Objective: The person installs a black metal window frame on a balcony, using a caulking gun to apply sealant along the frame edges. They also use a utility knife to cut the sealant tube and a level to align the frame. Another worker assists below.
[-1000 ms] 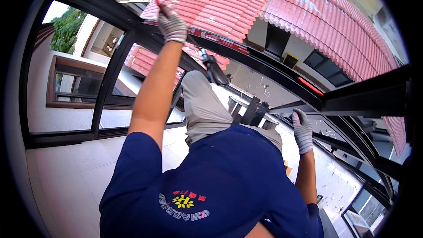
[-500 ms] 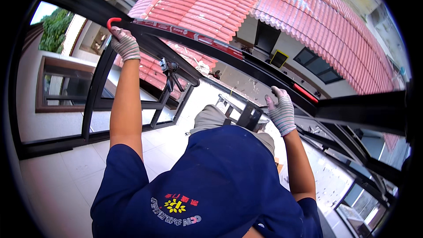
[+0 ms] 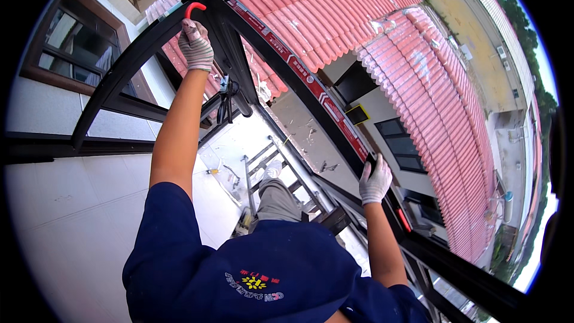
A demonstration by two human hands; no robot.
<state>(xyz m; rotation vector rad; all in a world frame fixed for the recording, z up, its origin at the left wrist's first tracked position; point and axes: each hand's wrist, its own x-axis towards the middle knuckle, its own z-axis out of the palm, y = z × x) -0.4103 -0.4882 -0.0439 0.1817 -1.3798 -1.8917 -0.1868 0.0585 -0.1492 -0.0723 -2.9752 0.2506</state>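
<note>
My left hand (image 3: pixel 196 48), in a striped glove, is raised at the upper left and closed around a red hook-shaped piece (image 3: pixel 193 8). Its curved end sticks out above the fingers, beside a black metal frame post; the rest is hidden in the glove. My right hand (image 3: pixel 375 180), gloved too, is at the long black beam (image 3: pixel 335 121) faced with a red printed strip. Thumb and fingers are apart around a small dark part (image 3: pixel 371 159) at the strip's lower end; whether they press on it is unclear. A red bar (image 3: pixel 404 220) lies on the beam beyond that hand.
A black clamp-like tool (image 3: pixel 225 98) hangs on the frame between my arms. Below me a dark ladder (image 3: pixel 289 173) stands on the white tiled floor (image 3: pixel 89 221). An open black window sash (image 3: pixel 98 93) is at left. Red tiled roofs (image 3: pixel 323 12) lie beyond the beam.
My view has turned, so the beam now slopes down steeply to the right. The right hand has come to the beam at the strip's end. My left hand keeps hold of the red hook-shaped piece.
</note>
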